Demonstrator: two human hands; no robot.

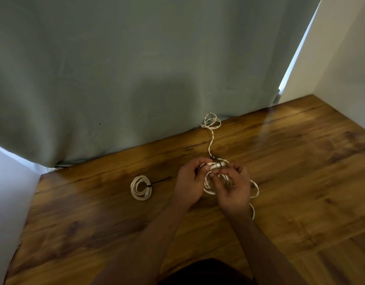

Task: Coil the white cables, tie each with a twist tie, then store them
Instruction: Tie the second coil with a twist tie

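Observation:
My left hand (191, 183) and my right hand (233, 189) meet over a coil of white cable (210, 183) held just above the wooden table (300, 161). Both pinch the top of the coil, where a dark twist tie (218, 168) wraps the bundle beside the plug. A loose loop of that cable trails under my right wrist. A finished coil (141, 188), bound by a dark tie, lies flat to the left of my hands. A twisted white cable (210, 128) runs from my hands to the table's far edge, ending in small loose loops.
A grey-green curtain (136, 68) hangs behind the table's far edge. White walls stand at the left and right. The table's left edge is near the finished coil.

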